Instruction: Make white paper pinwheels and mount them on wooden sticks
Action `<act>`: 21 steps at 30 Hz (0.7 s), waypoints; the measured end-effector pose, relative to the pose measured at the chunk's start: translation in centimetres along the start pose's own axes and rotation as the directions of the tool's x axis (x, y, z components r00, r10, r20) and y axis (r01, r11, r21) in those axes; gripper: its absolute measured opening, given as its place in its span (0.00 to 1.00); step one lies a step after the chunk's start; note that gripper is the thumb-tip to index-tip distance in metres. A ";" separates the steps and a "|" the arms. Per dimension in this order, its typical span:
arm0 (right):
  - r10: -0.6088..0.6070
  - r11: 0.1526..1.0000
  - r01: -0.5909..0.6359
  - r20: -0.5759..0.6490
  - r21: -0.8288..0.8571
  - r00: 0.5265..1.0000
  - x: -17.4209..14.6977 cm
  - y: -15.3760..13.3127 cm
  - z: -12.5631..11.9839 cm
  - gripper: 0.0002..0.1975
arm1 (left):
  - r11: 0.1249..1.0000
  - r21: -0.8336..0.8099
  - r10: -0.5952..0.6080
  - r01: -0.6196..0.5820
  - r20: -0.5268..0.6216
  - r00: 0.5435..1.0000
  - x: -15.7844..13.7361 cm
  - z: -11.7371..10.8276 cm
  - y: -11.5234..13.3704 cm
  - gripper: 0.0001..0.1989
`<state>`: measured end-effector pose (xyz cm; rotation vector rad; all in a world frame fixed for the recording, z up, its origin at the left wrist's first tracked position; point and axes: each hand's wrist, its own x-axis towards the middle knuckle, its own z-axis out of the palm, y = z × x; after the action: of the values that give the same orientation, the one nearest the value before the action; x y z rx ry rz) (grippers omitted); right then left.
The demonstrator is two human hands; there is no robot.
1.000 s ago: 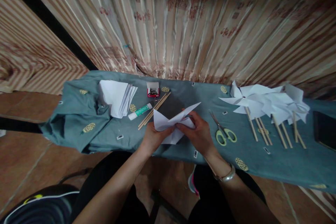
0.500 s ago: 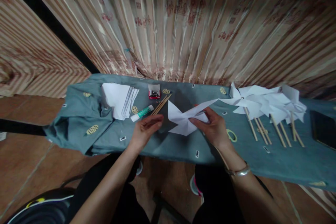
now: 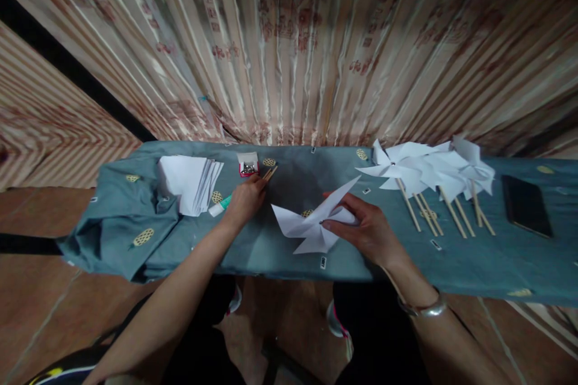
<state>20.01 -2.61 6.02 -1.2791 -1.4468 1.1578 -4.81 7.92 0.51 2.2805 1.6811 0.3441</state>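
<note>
in the head view, the white paper pinwheel (image 3: pixel 311 230) is over the cloth-covered table (image 3: pixel 433 267), in front of the person. the right hand (image 3: pixel 372 231) pinches it, fingers narrow, thumb beside the centre. the left hand (image 3: pixel 246 200) is at the thin wooden sticks (image 3: pixel 271 173), beside the red pin box (image 3: pixel 248 167); i cannot tell whether its fingers close on them. the paper looks very light, springy at the folds and easily creased, so the gathered centre seems the best hold, with the blades left unpressed. the sticks look stiff, light and apt to roll; gripping them mid-length should suit.
</note>
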 end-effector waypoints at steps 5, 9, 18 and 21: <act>0.008 0.999 -0.009 0.018 0.032 1.000 -0.6 0.0 -0.4 0.12 | 0.986 0.167 -0.044 0.030 0.076 0.996 0.9 -0.3 0.4 0.16; 0.014 0.999 -0.015 0.024 0.033 1.000 -0.8 0.1 -0.5 0.13 | 0.971 0.231 -0.077 0.053 0.094 0.993 1.4 -0.5 1.0 0.16; -0.022 0.999 0.021 0.057 0.033 0.998 -0.9 -0.1 0.4 0.14 | 0.983 0.147 -0.112 0.107 0.029 0.993 2.1 -0.4 1.4 0.13; -0.008 0.998 0.005 0.051 0.067 0.999 -0.9 -0.2 0.7 0.15 | 0.993 0.017 -0.119 0.119 -0.008 0.993 2.5 -0.2 1.5 0.10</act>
<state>19.41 -3.57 6.05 -1.2062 -1.4362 1.2325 -2.82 9.88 1.30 2.1805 1.8206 0.3123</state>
